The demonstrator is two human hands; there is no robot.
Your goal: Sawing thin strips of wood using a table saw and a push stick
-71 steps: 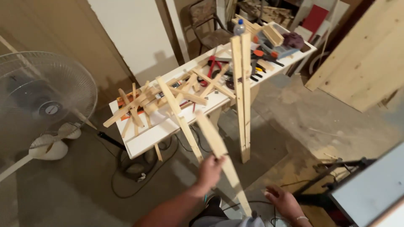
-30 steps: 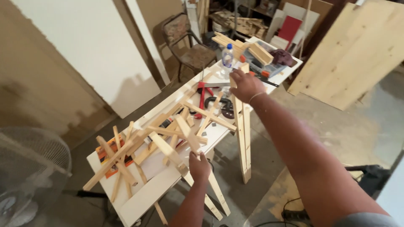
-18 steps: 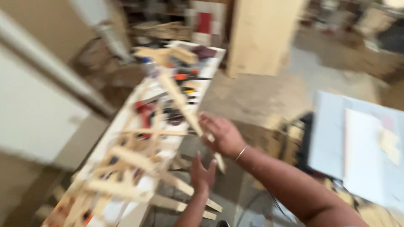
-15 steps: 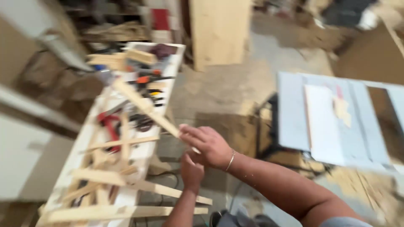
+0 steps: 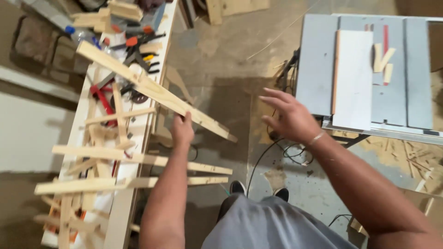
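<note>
From the head camera, looking down, the left hand (image 5: pixel 182 131) has its fingers clenched around a long wooden slat (image 5: pixel 152 88), gripping it about two thirds of the way along. The slat runs slantwise from the far part of the white surface (image 5: pixel 121 203) out past its right edge, so its near end hangs free over the concrete floor (image 5: pixel 221 60).

The right hand (image 5: pixel 288 117) is held in the air to the right of the slat, well apart from it, fingers released and spread, holding nothing. A thin bracelet (image 5: pixel 316 137) sits on that wrist.

On the surface lies a loose frame of wooden strips (image 5: pixel 106 159), several of them crossing and two jutting over the right edge towards the person. At the far end are red clamps (image 5: pixel 102 94), black-handled tools (image 5: pixel 138 55) and stacked wood blocks (image 5: pixel 115 11).

To the right, on the floor, stands a grey table saw (image 5: pixel 318 60) with a white board (image 5: pixel 353 78) and small wood offcuts (image 5: pixel 383 60) on top. Black cables (image 5: pixel 290 152) trail below it. The person's dark shoes (image 5: pixel 237 187) show near the bottom.
</note>
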